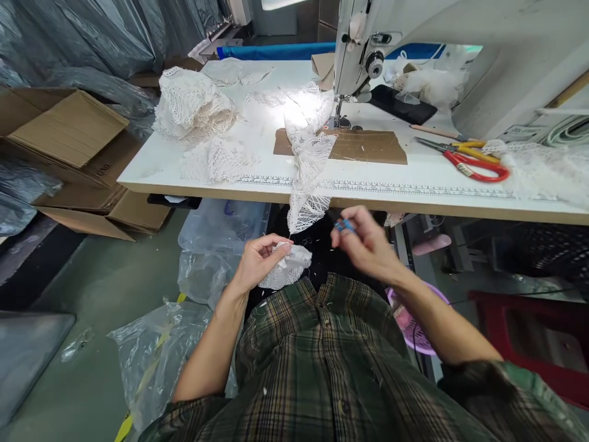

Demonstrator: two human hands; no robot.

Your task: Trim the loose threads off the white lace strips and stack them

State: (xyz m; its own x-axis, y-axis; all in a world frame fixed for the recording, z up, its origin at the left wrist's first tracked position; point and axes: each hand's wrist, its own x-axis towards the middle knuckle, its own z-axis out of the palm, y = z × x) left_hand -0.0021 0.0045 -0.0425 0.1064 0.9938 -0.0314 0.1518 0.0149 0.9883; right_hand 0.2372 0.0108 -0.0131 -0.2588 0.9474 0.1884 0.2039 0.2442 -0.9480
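My left hand [260, 263] pinches a white lace piece [294, 261] above my lap. My right hand [368, 245] is closed around a small blue-handled tool [345, 226], apart from the lace; its tip is blurred against the dark background. A longer white lace strip [306, 166] hangs over the table's front edge between and above my hands. Its upper part lies left of the needle of the sewing machine [354, 55].
On the white table [151, 159] lie a lace heap [191, 104], a brown cardboard strip [368, 147], red-handled scissors [476, 169] and a black case [402, 104]. Cardboard boxes [69, 135] stand at left. A purple basket [426, 347] sits below my right arm.
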